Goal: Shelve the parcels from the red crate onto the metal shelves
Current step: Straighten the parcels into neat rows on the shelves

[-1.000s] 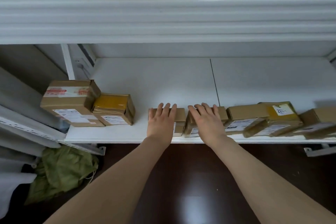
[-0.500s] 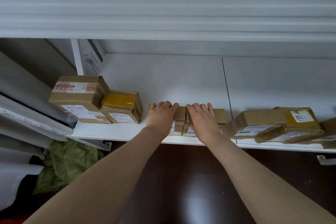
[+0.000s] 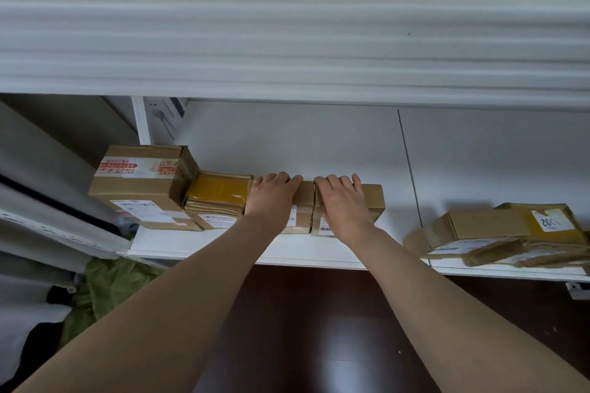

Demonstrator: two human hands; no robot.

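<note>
Left hand [image 3: 273, 198] and right hand [image 3: 343, 201], grips spread flat, have slid two small boxes [image 3: 305, 202] left against the yellow parcel [image 3: 217, 193]; row tightened.

Soft, diffuse light is spread over the white shelf [image 3: 287, 143]; a faint glare is seen on the dark floor [image 3: 319, 313] at 6 o'clock. Edges are bowed at 12 o'clock, slightly blurred.

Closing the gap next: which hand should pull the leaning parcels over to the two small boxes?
Right, probably: the right hand lies on the box beside the gap, nearer the leaning parcels; the left hand would have to cross it.
</note>
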